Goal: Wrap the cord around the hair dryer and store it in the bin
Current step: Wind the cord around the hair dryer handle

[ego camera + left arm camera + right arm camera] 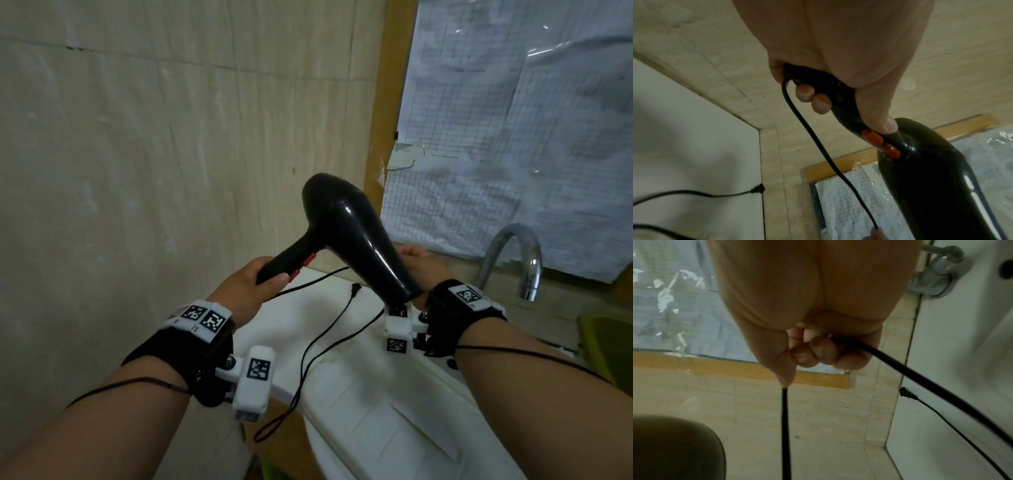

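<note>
Beige tiled wall, white sink point(359, 404) below. Left hand point(251, 282) wraps handle of shiny black plastic hair dryer point(346, 236), held up over sink's back edge. Right hand point(813, 344) pinches thin black cord point(785, 426). Dryer looks hard, smooth, maybe slippery; handle best hold. Cord bendy, loose, none wound yet.

I see a glossy black hair dryer point(346, 236) with two red switches on its handle, held up in the air, nozzle tilted down toward the right. Its thin black cord point(329, 342) hangs unwrapped, looping over the white counter point(359, 404), plug point(356, 287) lying at the far edge.
</note>
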`<state>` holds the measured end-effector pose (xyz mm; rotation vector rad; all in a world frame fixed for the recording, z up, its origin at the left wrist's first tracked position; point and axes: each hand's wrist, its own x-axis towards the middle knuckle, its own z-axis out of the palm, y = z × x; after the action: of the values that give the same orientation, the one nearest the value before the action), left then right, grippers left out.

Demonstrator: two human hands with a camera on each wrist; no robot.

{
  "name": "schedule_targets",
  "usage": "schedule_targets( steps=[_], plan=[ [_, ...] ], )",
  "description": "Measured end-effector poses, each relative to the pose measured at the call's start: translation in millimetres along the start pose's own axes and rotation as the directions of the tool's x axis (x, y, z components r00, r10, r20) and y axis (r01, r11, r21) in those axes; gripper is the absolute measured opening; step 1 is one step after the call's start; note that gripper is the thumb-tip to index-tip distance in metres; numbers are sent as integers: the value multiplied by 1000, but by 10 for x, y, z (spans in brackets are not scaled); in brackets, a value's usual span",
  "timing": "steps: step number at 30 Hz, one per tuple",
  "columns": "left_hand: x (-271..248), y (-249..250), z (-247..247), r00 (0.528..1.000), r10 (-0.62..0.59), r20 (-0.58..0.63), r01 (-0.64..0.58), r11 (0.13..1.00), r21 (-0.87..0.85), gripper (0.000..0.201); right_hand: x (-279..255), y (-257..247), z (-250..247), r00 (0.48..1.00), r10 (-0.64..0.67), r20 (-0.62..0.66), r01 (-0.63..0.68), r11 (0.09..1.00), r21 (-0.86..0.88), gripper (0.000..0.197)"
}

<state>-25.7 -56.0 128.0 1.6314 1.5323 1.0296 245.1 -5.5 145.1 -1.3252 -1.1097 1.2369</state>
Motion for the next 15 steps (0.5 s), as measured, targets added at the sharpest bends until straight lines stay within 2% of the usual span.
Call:
schedule_targets(
  steps=[2, 6, 9, 11, 13, 15],
  plan=[
    [5, 14, -68, 1000, 5, 17, -6, 999, 31, 26, 6, -31, -7, 998, -26, 53, 21, 995, 94, 9],
    [53, -19, -273, 1000, 7, -13, -7, 1000, 2, 28, 7, -101, -67, 988, -18, 152, -33, 943, 332, 23],
    [113, -48, -378, 998, 60, -13, -57, 986, 157, 32, -27, -221, -65, 973, -39, 226, -45, 934, 353, 26],
    [130, -31, -397, 996, 85, 13, -86, 961, 264, 35, -31, -287, -28, 971, -50, 233, -36, 935, 353, 27],
    [139, -14, -378, 991, 136, 12, -129, 911, 392, 34, -38, -331, 6, 975, -69, 212, -19, 921, 388, 27],
    [168, 7, -332, 982, 189, 0, -149, 769, 622, 35, -59, -364, 28, 979, -93, 183, 10, 911, 411, 27]
  ],
)
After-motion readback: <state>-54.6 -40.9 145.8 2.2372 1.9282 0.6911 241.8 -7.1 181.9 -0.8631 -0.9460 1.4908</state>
